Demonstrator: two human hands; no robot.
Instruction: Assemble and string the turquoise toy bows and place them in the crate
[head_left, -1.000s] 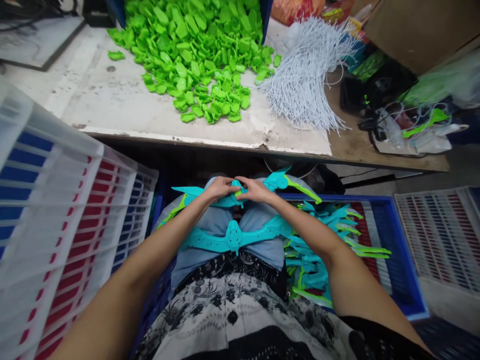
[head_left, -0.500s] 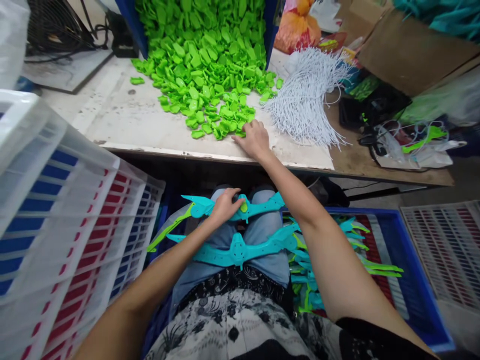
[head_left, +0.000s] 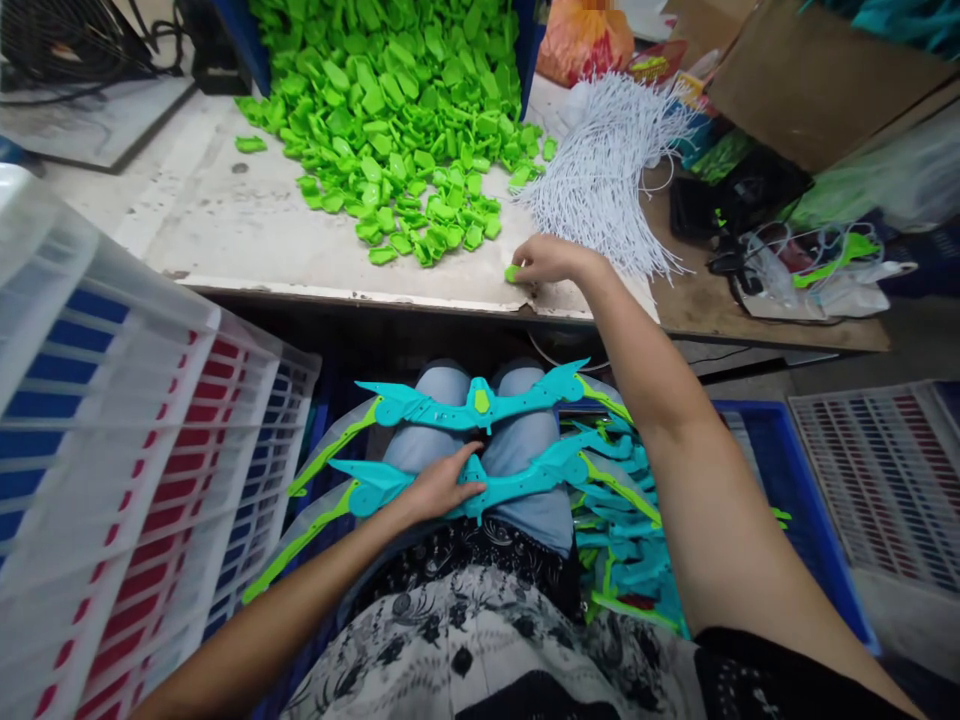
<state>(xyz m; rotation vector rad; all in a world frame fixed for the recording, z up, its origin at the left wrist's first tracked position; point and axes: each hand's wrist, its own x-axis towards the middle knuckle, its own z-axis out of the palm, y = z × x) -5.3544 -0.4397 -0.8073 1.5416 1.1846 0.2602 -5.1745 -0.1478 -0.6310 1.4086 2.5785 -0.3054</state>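
Note:
Two turquoise toy bows with lime-green limbs lie across my lap, one beyond the other. The farther toy bow [head_left: 525, 398] has a green plate in its centre. My left hand [head_left: 442, 485] is closed around the middle of the nearer toy bow [head_left: 536, 483], thumb on top; its fingertips are partly hidden. Over the table's front edge, my right hand [head_left: 553, 258] pinches a small green plastic piece [head_left: 512, 273] between thumb and fingers. A heap of similar green pieces [head_left: 390, 120] spreads over the table to the left of that hand.
The white-topped table [head_left: 285, 260] runs across in front. A bundle of white strings [head_left: 607, 170] lies right of the heap. At left stands a white slatted crate [head_left: 150, 400]; at right, a blue bin [head_left: 817, 540] beside more bows [head_left: 630, 550]. A cardboard box [head_left: 817, 80] sits at back right.
My left hand has moved from the farther bow to the nearer one. My right hand has drawn right, away from the heap, with a green piece between its fingers.

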